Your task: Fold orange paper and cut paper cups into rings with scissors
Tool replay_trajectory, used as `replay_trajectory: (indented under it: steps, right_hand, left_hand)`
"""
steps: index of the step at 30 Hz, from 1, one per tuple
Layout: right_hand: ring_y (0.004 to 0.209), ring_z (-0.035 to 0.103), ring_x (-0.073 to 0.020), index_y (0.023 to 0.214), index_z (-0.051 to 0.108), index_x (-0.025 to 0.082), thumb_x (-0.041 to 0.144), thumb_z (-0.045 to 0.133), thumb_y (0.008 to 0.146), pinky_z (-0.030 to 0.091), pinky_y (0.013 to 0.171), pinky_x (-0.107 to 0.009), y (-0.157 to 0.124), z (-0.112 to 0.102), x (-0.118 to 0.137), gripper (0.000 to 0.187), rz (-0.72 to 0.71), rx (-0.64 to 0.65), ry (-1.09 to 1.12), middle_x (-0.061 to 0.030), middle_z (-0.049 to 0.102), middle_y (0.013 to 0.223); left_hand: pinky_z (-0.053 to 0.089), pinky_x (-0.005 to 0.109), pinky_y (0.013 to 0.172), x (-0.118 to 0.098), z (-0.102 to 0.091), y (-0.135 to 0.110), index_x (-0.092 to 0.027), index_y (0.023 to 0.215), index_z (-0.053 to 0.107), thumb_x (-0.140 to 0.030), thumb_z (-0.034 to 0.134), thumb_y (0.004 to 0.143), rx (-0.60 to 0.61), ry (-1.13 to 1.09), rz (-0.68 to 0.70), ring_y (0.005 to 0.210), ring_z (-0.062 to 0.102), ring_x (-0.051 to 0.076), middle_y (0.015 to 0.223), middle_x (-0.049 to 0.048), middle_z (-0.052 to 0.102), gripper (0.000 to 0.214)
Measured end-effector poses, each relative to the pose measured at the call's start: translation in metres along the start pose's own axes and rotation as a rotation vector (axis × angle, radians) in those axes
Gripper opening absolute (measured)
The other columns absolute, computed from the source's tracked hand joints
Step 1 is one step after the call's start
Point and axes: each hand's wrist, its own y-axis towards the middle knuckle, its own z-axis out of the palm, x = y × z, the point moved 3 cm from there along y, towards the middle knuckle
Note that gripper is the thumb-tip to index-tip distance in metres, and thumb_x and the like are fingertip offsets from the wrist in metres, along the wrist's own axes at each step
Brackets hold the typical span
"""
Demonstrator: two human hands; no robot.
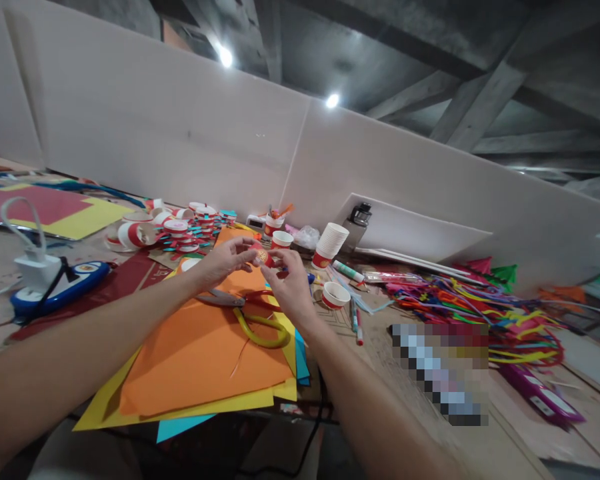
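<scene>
My left hand (229, 260) and my right hand (291, 283) meet above the papers, fingers closed around a small red paper cup piece (262, 255) with a gold emblem. Fingers cover much of its outline. Below them, a pair of scissors (235, 301) with one red and one yellow handle lies on orange paper sheets (205, 360). Yellow and blue sheets stick out from under the orange ones. Just beyond my hands stands a paper cup (282, 240), and a cut-down cup (335, 295) sits to the right of my right hand.
Stacked paper cups (330, 243) stand near a dark bottle (359, 223). Red-and-white cup crafts (177, 230) crowd the back left. A blue power strip (60, 290) with a charger lies left. Colourful pipe cleaners (480, 307) and a purple pack (543, 395) fill the right. Markers (356, 317) lie mid-table.
</scene>
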Motion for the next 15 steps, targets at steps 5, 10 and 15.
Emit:
replay_trajectory:
  steps: [5,10,15]
  right_hand:
    - [0.077,0.057,-0.0126,0.093,0.062,0.018,0.028,0.060,0.081,0.049,0.070,-0.025,0.000,0.003,-0.004,0.016,0.096,0.009,0.125,-0.0033,0.060,0.091]
    - [0.072,0.058,-0.0107,0.087,0.060,0.018,0.035,0.063,0.078,0.051,0.072,-0.026,0.003,0.007,-0.016,0.019,0.270,-0.006,0.507,0.0007,0.061,0.083]
    - [0.069,0.058,-0.0096,0.083,0.061,0.018,0.039,0.069,0.071,0.052,0.066,-0.025,0.005,0.008,-0.027,0.026,0.367,-0.044,0.675,0.0008,0.061,0.081]
  left_hand:
    - [0.048,0.026,0.067,-0.003,0.001,0.000,-0.017,0.104,0.063,-0.048,0.077,0.069,-0.010,-0.087,0.053,0.079,0.061,0.015,0.087,0.0041,0.065,0.049]
    - [0.045,0.021,0.062,-0.009,-0.006,0.001,-0.014,0.086,0.067,-0.028,0.085,0.060,-0.221,-0.208,0.068,0.066,0.058,0.008,0.077,0.0002,0.064,0.035]
    - [0.045,0.022,0.064,-0.009,-0.008,0.003,-0.013,0.082,0.070,-0.016,0.083,0.058,-0.225,-0.248,0.028,0.064,0.059,0.008,0.075,0.0008,0.066,0.028]
